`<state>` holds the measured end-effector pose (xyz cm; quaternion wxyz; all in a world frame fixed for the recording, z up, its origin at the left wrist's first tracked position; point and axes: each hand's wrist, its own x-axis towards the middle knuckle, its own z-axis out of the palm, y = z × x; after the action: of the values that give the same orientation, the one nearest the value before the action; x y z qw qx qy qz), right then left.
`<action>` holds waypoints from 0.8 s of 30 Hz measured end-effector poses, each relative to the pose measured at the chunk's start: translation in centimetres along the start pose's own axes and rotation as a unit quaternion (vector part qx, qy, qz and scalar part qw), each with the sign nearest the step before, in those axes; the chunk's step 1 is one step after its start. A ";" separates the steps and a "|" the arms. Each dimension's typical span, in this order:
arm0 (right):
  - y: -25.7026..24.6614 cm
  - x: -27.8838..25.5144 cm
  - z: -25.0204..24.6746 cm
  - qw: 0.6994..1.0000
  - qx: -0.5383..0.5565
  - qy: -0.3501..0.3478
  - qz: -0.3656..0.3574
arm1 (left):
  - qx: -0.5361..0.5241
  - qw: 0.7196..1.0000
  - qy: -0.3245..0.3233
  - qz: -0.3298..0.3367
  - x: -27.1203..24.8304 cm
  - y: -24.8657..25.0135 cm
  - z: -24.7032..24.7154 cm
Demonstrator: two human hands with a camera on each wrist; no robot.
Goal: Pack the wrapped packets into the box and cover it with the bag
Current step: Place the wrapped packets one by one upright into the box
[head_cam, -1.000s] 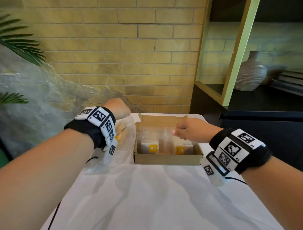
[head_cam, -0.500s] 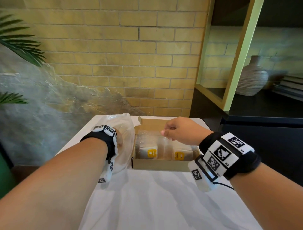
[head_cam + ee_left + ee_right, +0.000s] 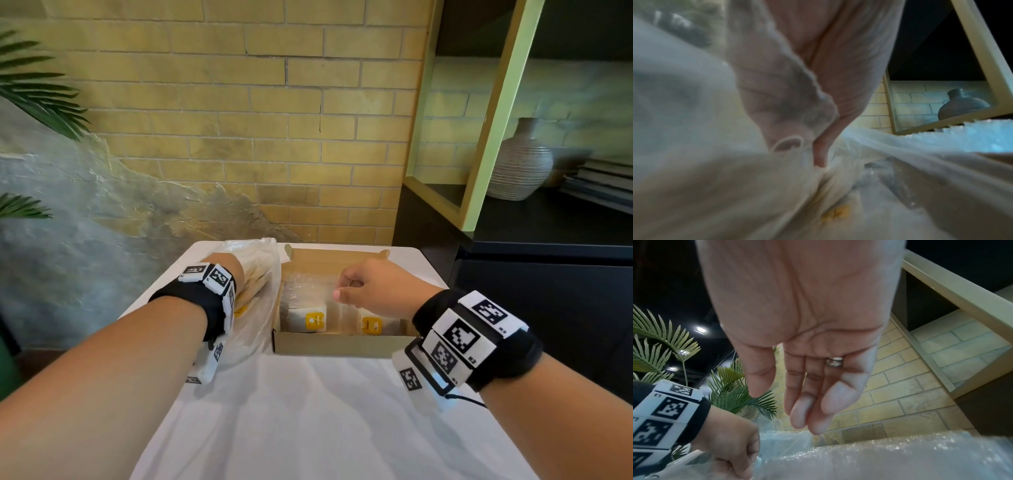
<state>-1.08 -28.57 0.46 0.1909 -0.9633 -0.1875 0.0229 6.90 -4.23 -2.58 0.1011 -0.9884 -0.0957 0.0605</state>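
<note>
Bench (image 3: 308, 428): covered in a white cloth, bare in the near part; the box and the bag sit toward its far end.
Right hand (image 3: 373, 291): hovers over the right half of the box, wrist strap with black-and-white markers nearest the camera. In the right wrist view its fingers (image 3: 807, 402) hang downward, loosely bent and close together, with a ring on one; the grip is slack and holds nothing.
Left hand (image 3: 222, 270): reaches into the bag, left of the box. In the left wrist view its fingers (image 3: 785, 97) show blurred through the plastic film; the right wrist view shows them curled into a fist on the film. The grip is closed on the bag.
Box (image 3: 342, 344): open cardboard, flap up at the far side, standing on the bench between the two hands.
Wrapped packets (image 3: 306, 317): two lie side by side in the box under clear bubble wrap, each with a yellow label toward the near wall.
Bag (image 3: 260, 308): clear plastic, crumpled, touching the left wall of the box; a yellow label shows faintly inside it.
Wall (image 3: 274, 120): yellow brick behind the bench, palm fronds (image 3: 37, 89) at left.
Shelf (image 3: 555, 219): dark, at right, carrying a ribbed vase (image 3: 520, 164).
</note>
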 end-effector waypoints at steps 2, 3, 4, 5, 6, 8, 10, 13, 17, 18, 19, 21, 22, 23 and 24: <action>-0.2 -0.2 -0.1 1.000 0.004 0.003 -0.004 | -0.007 1.000 0.004 0.010 0.3 -0.2 -0.2; -0.2 -0.3 -0.1 1.000 0.005 0.003 -0.006 | -0.019 1.000 0.004 0.003 0.0 -0.3 -0.6; -0.3 -0.3 -0.2 1.000 0.005 0.003 -0.007 | -0.042 0.999 -0.001 -0.005 -0.5 -0.3 -1.3; -0.4 -0.4 -0.2 1.000 0.005 0.004 -0.007 | -0.058 0.998 0.006 0.001 -0.9 -0.4 -1.8; -0.5 -0.5 -0.2 1.000 0.003 0.005 -0.008 | -0.085 0.996 0.010 -0.003 -1.5 -0.4 -2.4; -0.6 -0.5 -0.3 1.000 0.002 0.008 -0.008 | -0.129 0.991 0.040 -0.017 -2.7 -0.6 -3.5; -0.7 -0.6 -0.2 1.000 0.004 0.009 -0.005 | -0.159 0.983 0.085 -0.028 -2.8 -1.0 -3.7; -0.9 -0.7 0.0 1.000 0.006 0.009 -0.008 | -0.217 0.967 0.135 0.001 -3.9 -1.7 -4.4; -1.4 -0.9 0.2 0.999 0.045 0.021 -0.004 | -0.377 0.905 0.187 0.063 -5.0 -1.8 -5.2; -1.5 -0.9 0.2 0.998 0.058 0.029 -0.001 | -0.398 0.893 0.195 0.071 -5.2 -1.6 -5.3; -1.6 -0.9 0.2 0.997 0.070 0.039 0.001 | -0.413 0.885 0.200 0.080 -5.6 -1.3 -5.7; -1.9 -1.0 0.4 0.994 0.090 0.056 0.006 | -0.452 0.865 0.196 0.095 -6.4 -0.3 -6.4; -2.1 -1.1 0.5 0.993 0.100 0.064 0.006 | -0.475 0.852 0.194 0.103 -6.7 0.3 -6.7; -2.2 -1.1 0.8 0.991 0.110 0.071 0.006 | -0.497 0.841 0.187 0.107 -7.0 0.9 -7.0; -2.5 -1.1 1.0 0.989 0.126 0.076 0.001 | -0.522 0.827 0.179 0.109 -7.3 1.6 -7.2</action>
<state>-3.06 -26.47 0.41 0.3248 -0.9306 -0.1666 -0.0265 1.07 -8.55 4.81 -0.4214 -0.8914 0.0156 -0.1660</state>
